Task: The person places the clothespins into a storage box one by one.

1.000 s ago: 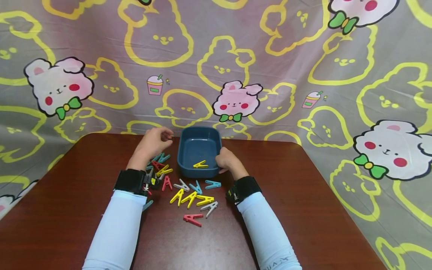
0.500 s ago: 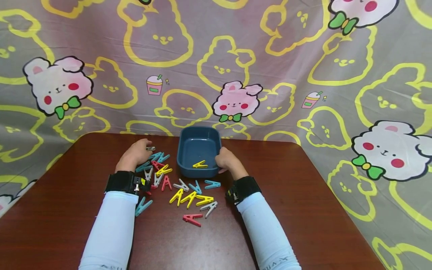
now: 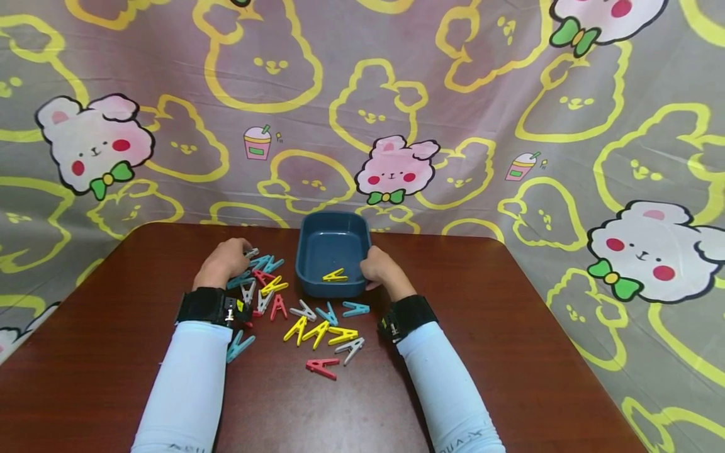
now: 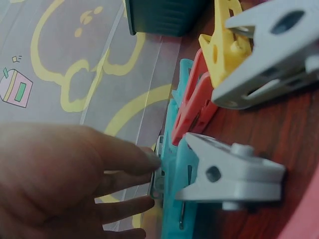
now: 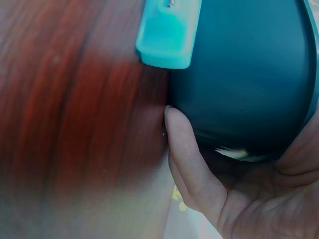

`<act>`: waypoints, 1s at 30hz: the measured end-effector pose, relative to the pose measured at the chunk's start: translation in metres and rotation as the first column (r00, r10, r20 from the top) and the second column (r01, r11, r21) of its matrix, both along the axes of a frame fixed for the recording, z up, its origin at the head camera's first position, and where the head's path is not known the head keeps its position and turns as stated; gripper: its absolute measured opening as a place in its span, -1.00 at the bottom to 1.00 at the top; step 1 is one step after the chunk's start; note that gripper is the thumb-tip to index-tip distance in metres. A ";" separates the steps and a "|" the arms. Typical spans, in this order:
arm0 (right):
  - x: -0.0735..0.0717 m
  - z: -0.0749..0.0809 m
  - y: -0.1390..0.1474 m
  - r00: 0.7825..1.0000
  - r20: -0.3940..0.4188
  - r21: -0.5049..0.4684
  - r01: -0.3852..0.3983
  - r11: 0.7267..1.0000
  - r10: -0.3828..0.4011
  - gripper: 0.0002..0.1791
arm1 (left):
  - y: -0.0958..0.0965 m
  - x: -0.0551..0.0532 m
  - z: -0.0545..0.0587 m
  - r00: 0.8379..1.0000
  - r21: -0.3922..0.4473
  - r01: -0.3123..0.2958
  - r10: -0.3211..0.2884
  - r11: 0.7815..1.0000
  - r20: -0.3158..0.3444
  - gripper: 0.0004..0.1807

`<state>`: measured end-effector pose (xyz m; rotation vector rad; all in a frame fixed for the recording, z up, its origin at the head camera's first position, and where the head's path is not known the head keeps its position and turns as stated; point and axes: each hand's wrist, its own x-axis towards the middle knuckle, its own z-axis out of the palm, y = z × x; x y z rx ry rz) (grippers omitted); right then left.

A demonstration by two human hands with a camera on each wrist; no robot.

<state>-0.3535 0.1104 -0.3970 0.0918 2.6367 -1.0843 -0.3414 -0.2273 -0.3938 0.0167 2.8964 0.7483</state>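
Observation:
A dark blue plastic bin (image 3: 334, 251) stands at the back of the table with a yellow clothespin (image 3: 335, 275) inside. My right hand (image 3: 381, 267) grips the bin's near right corner; in the right wrist view its fingers (image 5: 187, 154) curl against the bin wall, low by the tabletop. To the left of the bin, my left hand (image 3: 225, 259) is at the far end of a clothespin pile. It pinches a grey clothespin (image 3: 252, 253), with the thumb tip on it in the left wrist view. Right beside it lie blue clothespins (image 3: 262, 262), a red clothespin (image 3: 263, 277) and a yellow clothespin (image 3: 274, 285).
Several more clothespins lie in front of the bin, among them a blue clothespin (image 3: 355, 308), a yellow clothespin (image 3: 343, 335) and a red clothespin (image 3: 321, 367) nearest me. A patterned curtain (image 3: 476, 113) hangs behind the table's (image 3: 481, 327) back edge.
My left hand has moved left and down from beside the bin to the pile's far end, where it has taken hold of the grey clothespin. The right hand and bin have stayed in place.

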 end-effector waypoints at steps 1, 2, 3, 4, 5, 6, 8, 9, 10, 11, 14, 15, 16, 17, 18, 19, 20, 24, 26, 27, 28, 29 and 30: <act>0.000 0.000 0.000 1.000 0.002 0.001 -0.002 1.000 0.002 -0.34 | 0.000 0.000 0.000 1.000 -0.003 -0.012 0.012 1.000 0.002 -0.47; 0.000 0.000 0.000 1.000 0.004 0.001 -0.005 1.000 0.005 -0.34 | 0.000 0.000 0.000 1.000 -0.004 -0.023 0.023 1.000 0.005 -0.48; 0.000 0.000 0.000 1.000 0.006 0.001 -0.006 1.000 0.006 -0.33 | 0.001 0.000 0.000 0.999 -0.004 -0.033 0.033 0.999 0.010 -0.49; 0.000 0.000 0.000 1.000 0.006 0.001 -0.007 1.000 0.007 -0.33 | 0.001 0.000 0.000 0.999 -0.005 -0.041 0.041 0.999 0.014 -0.49; 0.000 0.001 0.000 1.000 0.006 0.001 -0.006 1.000 0.006 -0.32 | 0.001 0.000 0.000 0.999 -0.005 -0.046 0.046 0.999 0.018 -0.49; 0.000 0.001 0.000 1.000 0.007 0.000 -0.006 1.000 0.006 -0.32 | 0.001 0.000 0.000 0.999 -0.005 -0.050 0.050 0.999 0.021 -0.49; 0.000 0.000 -0.001 1.000 0.006 0.003 -0.002 1.000 0.002 -0.33 | 0.001 0.001 0.000 0.998 -0.006 -0.055 0.055 0.998 0.020 -0.51; 0.000 0.000 -0.001 1.000 0.006 0.005 0.001 1.000 -0.001 -0.33 | 0.001 0.001 0.000 0.998 -0.007 -0.058 0.058 0.998 0.019 -0.51; 0.000 0.000 -0.001 1.000 0.006 0.006 0.004 1.000 -0.004 -0.33 | 0.001 0.001 0.000 0.998 -0.009 -0.059 0.059 0.998 0.018 -0.52; 0.000 0.000 -0.001 1.000 0.007 0.008 0.005 1.000 -0.005 -0.34 | 0.000 0.001 0.001 0.998 -0.010 -0.061 0.061 0.998 0.017 -0.53; -0.001 0.000 -0.002 1.000 0.004 0.012 0.006 1.000 -0.006 -0.34 | -0.001 0.002 0.002 0.997 -0.018 -0.070 0.070 0.997 0.021 -0.53; -0.001 0.000 -0.002 1.000 0.004 0.011 0.006 1.000 -0.006 -0.34 | -0.002 0.002 0.002 0.997 -0.020 -0.072 0.073 0.997 0.024 -0.53; -0.001 0.000 -0.002 1.000 0.004 0.010 0.005 1.000 -0.005 -0.34 | -0.003 0.002 0.003 0.997 -0.023 -0.073 0.074 0.997 0.027 -0.53; -0.001 0.000 -0.002 1.000 0.003 0.010 0.005 1.000 -0.005 -0.34 | -0.003 0.002 0.003 0.997 -0.026 -0.074 0.075 0.997 0.028 -0.52; -0.001 0.000 -0.002 1.000 0.002 0.007 0.005 1.000 -0.005 -0.35 | -0.003 0.002 0.003 0.997 -0.025 -0.075 0.076 0.997 0.033 -0.51; -0.001 0.000 -0.001 1.000 0.003 0.005 0.005 1.000 -0.005 -0.34 | -0.003 0.002 0.004 0.997 -0.023 -0.073 0.074 0.997 0.037 -0.51; -0.001 0.000 -0.001 1.000 0.004 0.005 0.005 1.000 -0.005 -0.34 | -0.002 0.002 0.004 0.997 -0.024 -0.068 0.068 0.997 0.039 -0.50; -0.001 0.000 -0.001 1.000 0.005 0.000 0.001 1.000 -0.001 -0.34 | 0.000 0.002 0.004 0.998 -0.013 -0.047 0.048 0.999 0.051 -0.50; -0.001 0.000 -0.001 1.000 0.006 -0.005 -0.004 1.000 0.004 -0.33 | 0.002 0.002 0.004 0.998 -0.010 -0.041 0.042 0.999 0.055 -0.51; 0.000 0.000 -0.001 1.000 0.007 -0.008 -0.006 1.000 0.006 -0.33 | 0.002 0.002 0.004 0.997 -0.006 -0.044 0.044 0.999 0.058 -0.51; 0.000 0.000 0.000 1.000 0.007 -0.009 -0.008 1.000 0.008 -0.33 | 0.003 0.003 0.004 0.997 -0.006 -0.044 0.044 0.999 0.057 -0.51; 0.000 0.001 0.000 1.000 0.007 -0.010 -0.010 1.000 0.010 -0.33 | 0.003 0.003 0.003 0.997 -0.006 -0.045 0.045 0.999 0.058 -0.52; 0.000 0.001 0.000 1.000 0.009 -0.010 -0.013 1.000 0.013 -0.33 | 0.003 0.003 0.003 0.997 -0.009 -0.046 0.046 0.999 0.056 -0.52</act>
